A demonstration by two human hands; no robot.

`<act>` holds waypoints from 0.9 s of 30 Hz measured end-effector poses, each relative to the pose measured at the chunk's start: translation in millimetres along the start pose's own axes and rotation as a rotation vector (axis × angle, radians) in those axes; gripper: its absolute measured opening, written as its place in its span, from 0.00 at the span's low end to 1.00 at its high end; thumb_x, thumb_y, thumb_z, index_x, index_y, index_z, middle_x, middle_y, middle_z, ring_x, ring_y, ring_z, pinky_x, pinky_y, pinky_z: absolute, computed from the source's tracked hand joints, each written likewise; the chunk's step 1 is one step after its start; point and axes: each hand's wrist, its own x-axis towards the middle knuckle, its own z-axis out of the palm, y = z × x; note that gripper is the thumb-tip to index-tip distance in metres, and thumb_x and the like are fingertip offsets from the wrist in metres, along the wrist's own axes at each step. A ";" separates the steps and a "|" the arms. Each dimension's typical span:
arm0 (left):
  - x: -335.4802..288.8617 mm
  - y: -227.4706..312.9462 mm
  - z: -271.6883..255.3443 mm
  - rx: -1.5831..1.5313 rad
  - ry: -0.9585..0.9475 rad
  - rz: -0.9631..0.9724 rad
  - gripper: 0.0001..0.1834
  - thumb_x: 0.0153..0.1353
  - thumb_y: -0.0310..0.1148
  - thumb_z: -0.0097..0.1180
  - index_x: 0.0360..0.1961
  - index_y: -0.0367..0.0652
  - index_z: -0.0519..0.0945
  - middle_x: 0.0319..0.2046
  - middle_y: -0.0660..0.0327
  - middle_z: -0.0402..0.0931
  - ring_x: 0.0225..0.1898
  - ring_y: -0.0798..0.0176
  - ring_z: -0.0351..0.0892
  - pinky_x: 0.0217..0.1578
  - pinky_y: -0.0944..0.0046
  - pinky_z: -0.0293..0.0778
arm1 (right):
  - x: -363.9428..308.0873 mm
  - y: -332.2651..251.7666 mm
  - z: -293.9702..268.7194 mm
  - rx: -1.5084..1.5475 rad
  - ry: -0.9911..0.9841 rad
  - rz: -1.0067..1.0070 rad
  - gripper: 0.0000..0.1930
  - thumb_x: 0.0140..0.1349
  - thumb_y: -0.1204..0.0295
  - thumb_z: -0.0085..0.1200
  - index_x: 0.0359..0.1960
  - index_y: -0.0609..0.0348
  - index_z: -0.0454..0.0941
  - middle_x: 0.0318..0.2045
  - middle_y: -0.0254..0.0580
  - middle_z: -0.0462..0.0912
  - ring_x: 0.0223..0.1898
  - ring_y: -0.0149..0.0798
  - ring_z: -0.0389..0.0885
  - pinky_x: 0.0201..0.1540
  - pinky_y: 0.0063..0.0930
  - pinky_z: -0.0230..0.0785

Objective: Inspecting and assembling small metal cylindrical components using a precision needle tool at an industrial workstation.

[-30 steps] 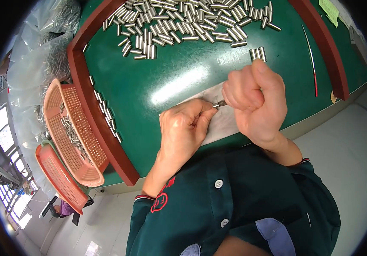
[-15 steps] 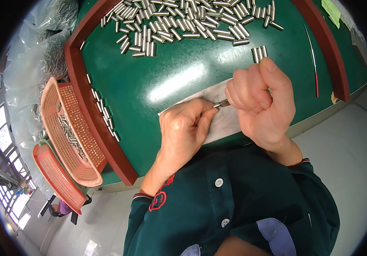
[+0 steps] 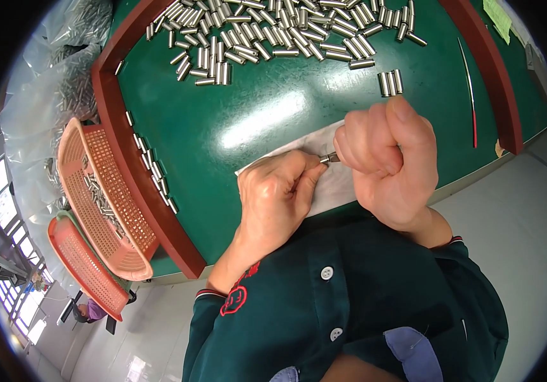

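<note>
Over a whitish cloth or paper sheet (image 3: 334,191), my left hand (image 3: 273,194) is closed, pinching a small shiny metal cylinder (image 3: 324,160) between thumb and fingers; only its end shows. My right hand (image 3: 391,169) is a fist around a thin tool whose metal shaft (image 3: 333,156) sticks out toward the left hand. The shaft's tip meets the cylinder's end; whether it goes inside I cannot tell. The tool's handle is hidden in the fist. Just beyond the right hand, three metal cylinders (image 3: 390,83) lie side by side on the green tabletop (image 3: 184,140).
A large heap of metal cylinders (image 3: 267,35) covers the far side. More lie along the left red-brown rail (image 3: 140,178). Pink baskets (image 3: 105,197) stand outside it, beside bagged parts (image 3: 79,83). A thin red-handled tool (image 3: 473,114) lies near the right rail (image 3: 499,83).
Both hands keep their grips at nearly the same spot. My right fist has shifted very slightly, its thumb a little lower. The rest of the scene stays put apart from a small view shift.
</note>
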 end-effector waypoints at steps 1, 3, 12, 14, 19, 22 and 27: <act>-0.1 -0.6 0.5 -0.003 -0.001 -0.003 0.04 0.42 0.21 0.58 0.19 0.38 0.75 0.13 0.57 0.69 0.15 0.55 0.69 0.18 0.62 0.65 | -0.6 -0.1 0.9 -0.018 -0.006 -0.005 0.23 0.64 0.64 0.29 0.08 0.50 0.50 0.07 0.27 0.50 0.11 0.25 0.43 0.16 0.23 0.38; -0.7 -1.5 1.7 -0.018 0.006 0.000 0.04 0.43 0.21 0.58 0.18 0.38 0.74 0.13 0.56 0.70 0.16 0.53 0.70 0.19 0.62 0.65 | -4.3 3.4 1.1 -0.029 -0.013 -0.031 0.23 0.64 0.63 0.29 0.08 0.50 0.50 0.07 0.27 0.50 0.11 0.25 0.43 0.16 0.23 0.38; 1.7 1.7 -2.1 0.042 -0.005 0.043 0.05 0.43 0.22 0.58 0.19 0.39 0.74 0.14 0.56 0.71 0.17 0.52 0.70 0.20 0.60 0.66 | -8.3 3.9 5.2 -0.135 0.002 -0.042 0.24 0.64 0.64 0.30 0.08 0.51 0.50 0.07 0.28 0.51 0.11 0.26 0.44 0.16 0.24 0.39; 1.2 0.5 -0.4 0.050 -0.003 0.039 0.04 0.43 0.22 0.58 0.19 0.39 0.74 0.14 0.56 0.70 0.16 0.53 0.70 0.20 0.61 0.66 | -5.5 3.5 0.6 -0.131 0.002 -0.071 0.23 0.64 0.64 0.30 0.08 0.51 0.50 0.07 0.28 0.51 0.11 0.26 0.44 0.16 0.24 0.39; -3.9 9.5 -14.2 -0.206 -0.077 -0.167 0.03 0.49 0.23 0.57 0.24 0.38 0.75 0.13 0.64 0.69 0.15 0.69 0.67 0.19 0.70 0.63 | -8.6 -6.3 -14.1 0.100 -0.014 -0.104 0.23 0.64 0.64 0.27 0.08 0.49 0.50 0.08 0.27 0.51 0.11 0.26 0.43 0.17 0.23 0.40; -3.1 -9.8 -20.0 -1.137 -0.221 -0.195 0.07 0.57 0.28 0.53 0.36 0.38 0.72 0.27 0.62 0.70 0.16 0.79 0.55 0.17 0.76 0.54 | -13.7 -9.9 -18.6 0.086 -0.023 -0.134 0.23 0.65 0.64 0.26 0.08 0.49 0.50 0.07 0.26 0.51 0.11 0.25 0.42 0.17 0.23 0.39; 1.9 -12.9 -24.2 -1.436 -0.251 -0.213 0.09 0.59 0.32 0.50 0.39 0.41 0.71 0.31 0.59 0.66 0.14 0.80 0.48 0.16 0.80 0.49 | -24.5 -1.8 -21.4 0.026 -0.036 -0.234 0.22 0.63 0.70 0.34 0.08 0.55 0.52 0.07 0.28 0.52 0.12 0.24 0.46 0.16 0.22 0.38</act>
